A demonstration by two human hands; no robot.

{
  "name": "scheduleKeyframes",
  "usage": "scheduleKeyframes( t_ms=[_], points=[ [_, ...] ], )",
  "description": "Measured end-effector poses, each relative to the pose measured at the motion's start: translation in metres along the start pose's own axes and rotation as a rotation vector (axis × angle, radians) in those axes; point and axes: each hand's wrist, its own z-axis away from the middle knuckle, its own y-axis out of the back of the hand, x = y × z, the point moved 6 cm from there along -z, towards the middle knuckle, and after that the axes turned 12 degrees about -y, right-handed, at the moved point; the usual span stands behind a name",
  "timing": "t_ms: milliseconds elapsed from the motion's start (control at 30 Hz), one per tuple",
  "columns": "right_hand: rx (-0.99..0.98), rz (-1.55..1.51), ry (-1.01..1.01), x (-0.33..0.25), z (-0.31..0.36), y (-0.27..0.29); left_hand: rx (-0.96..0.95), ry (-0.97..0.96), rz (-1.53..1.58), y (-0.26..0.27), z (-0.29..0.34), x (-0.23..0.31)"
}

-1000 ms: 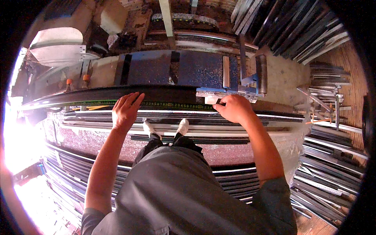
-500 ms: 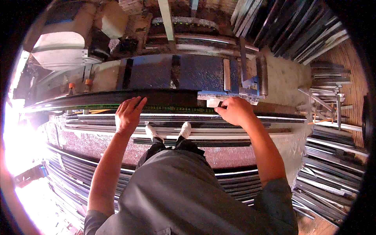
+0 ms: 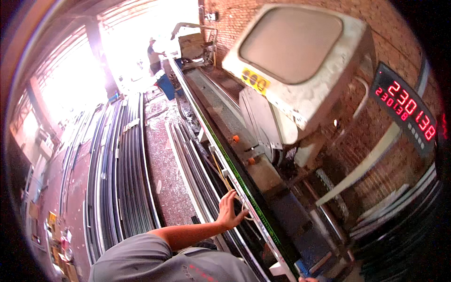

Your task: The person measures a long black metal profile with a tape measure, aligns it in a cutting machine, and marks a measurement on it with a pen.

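Observation:
My left hand (image 3: 230, 211) is at the near edge of a long rail with a green-marked measuring scale (image 3: 236, 177). Its thumb and fingers are apart, and I see nothing held in them. Beside the scale a long dark profile (image 3: 221, 136) stretches along the machine bed toward the bright doorway. Of my right hand (image 3: 308, 279) only a sliver shows at the lower edge, by the near end of the rail; its fingers are cut off from view.
A large off-white machine housing (image 3: 300, 70) with a window rises over the bed. On the brick wall hangs a red-digit display (image 3: 406, 110). Bundles of long dark profiles (image 3: 131, 164) lie on the floor to the left. Another person (image 3: 154, 57) stands at the far end.
My view has swung left and up toward the doorway. My left hand's fingers have come off the dark profile to the near edge; my right hand has almost left the picture.

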Motion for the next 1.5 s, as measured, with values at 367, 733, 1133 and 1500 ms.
scheduleKeyframes(
  t_ms=[367, 733, 1133, 1500],
  points=[
    [-0.183, 0.002, -0.198, -0.064, 0.049, 0.043, 0.151, 0.877, 1.279, -0.032, -0.134, -0.149],
    [-0.221, -0.046, -0.086, -0.119, 0.042, 0.014, 0.425, 0.916, 1.363, -0.012, -0.207, -0.285],
    [-0.306, -0.044, -0.076, -0.234, -0.017, -0.061, 0.534, 0.815, 1.452, 0.059, -0.246, -0.411],
    [-0.365, -0.076, -0.256, -0.266, -0.027, -0.094, 0.531, 0.798, 1.483, 0.072, -0.253, -0.463]
  ],
)
